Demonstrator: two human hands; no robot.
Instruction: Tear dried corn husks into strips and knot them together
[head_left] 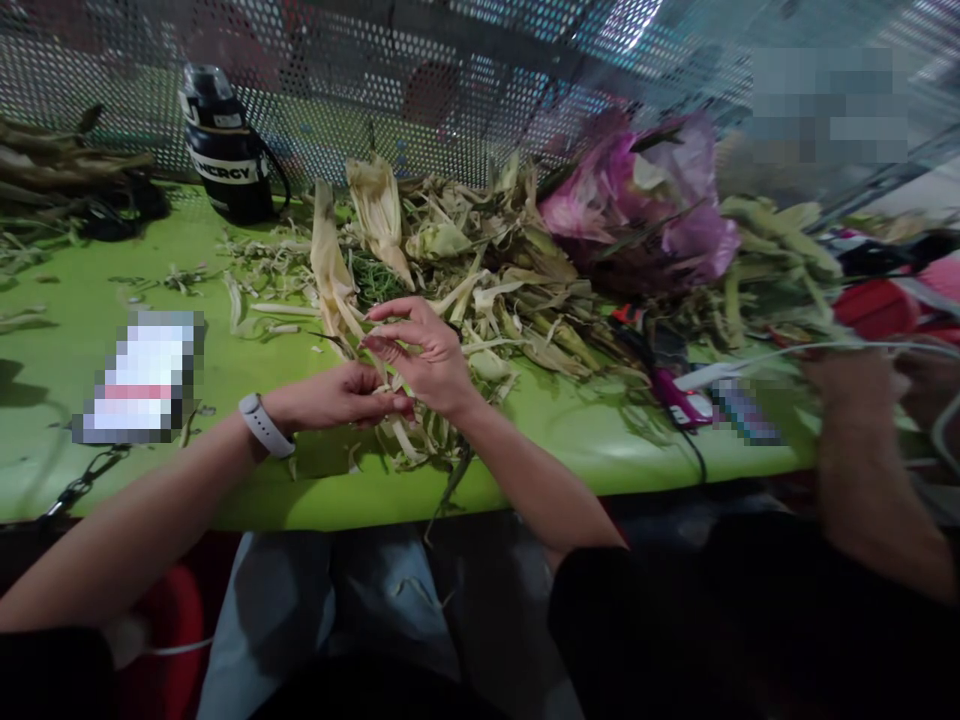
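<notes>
My left hand, with a white watch on its wrist, is closed in a pinch on a pale dried leaf strip near the front of the green table. My right hand hovers just above and to the right of it, thumb and fingers pinching the same strip, the other fingers spread. The strip rises from my hands toward the back. More loose strips lie under both hands.
A heap of dried husks and stems fills the table's middle, with a pink-purple flower bundle behind. A black bottle stands back left by the perforated wall. Another person's arm works at the right. A pink-handled tool lies nearby.
</notes>
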